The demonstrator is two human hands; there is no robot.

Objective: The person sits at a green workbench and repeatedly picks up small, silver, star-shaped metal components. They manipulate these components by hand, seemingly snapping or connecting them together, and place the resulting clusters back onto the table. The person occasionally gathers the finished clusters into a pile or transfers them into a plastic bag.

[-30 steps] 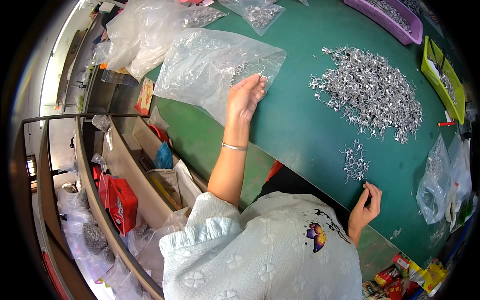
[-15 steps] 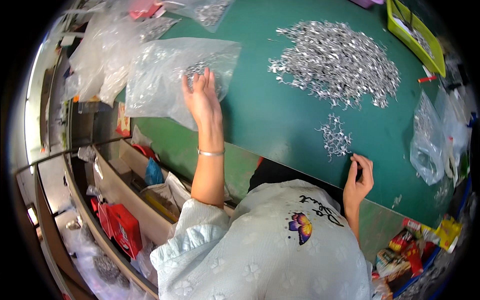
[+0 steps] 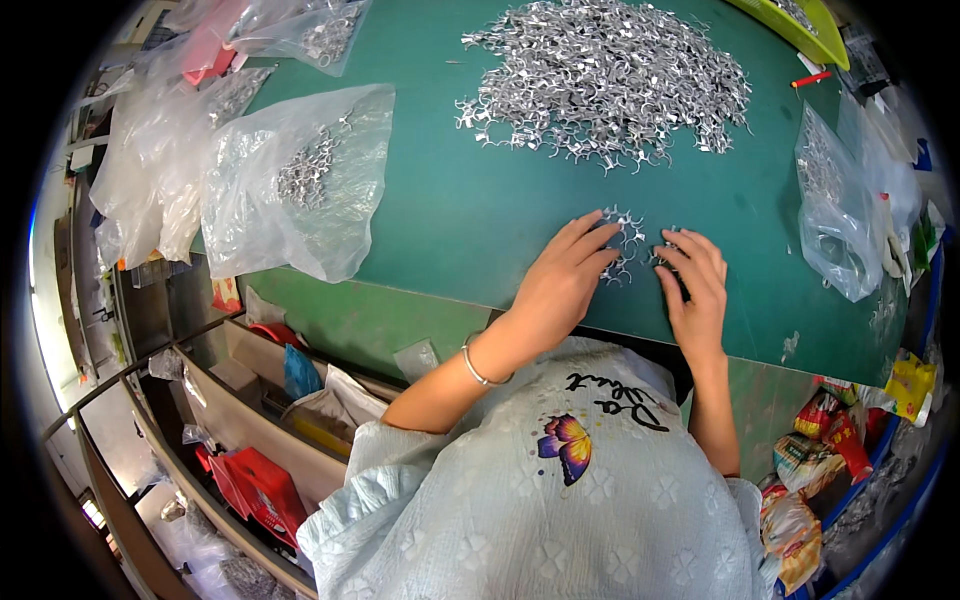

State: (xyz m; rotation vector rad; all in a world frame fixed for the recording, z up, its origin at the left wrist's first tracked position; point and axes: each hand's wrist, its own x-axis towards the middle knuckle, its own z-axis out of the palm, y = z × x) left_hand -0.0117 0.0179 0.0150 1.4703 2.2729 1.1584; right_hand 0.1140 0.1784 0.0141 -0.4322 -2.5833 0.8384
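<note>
On the green table a small cluster of curved silvery metal clips lies between my two hands. My left hand rests at its left side, palm down, fingers stretched and slightly apart, fingertips touching the clips. At the right side my right hand curves its fingers, thumb apart, with a few clips beneath its fingertips. Neither hand visibly grips a clip, though the fingers partly hide some. Beyond the hands spreads a large heap of the same clips. A clear plastic bag lies flat to the left, with clips inside.
More plastic bags crowd the table's left end. A yellow-green basket stands at the far right, near a red pen-like object. Another bag of clips lies at the right edge. Below left are open drawers with a red box.
My left hand has moved right, from over the plastic bag to the small cluster. My right hand has come forward to the cluster's right side. The view has shifted.
</note>
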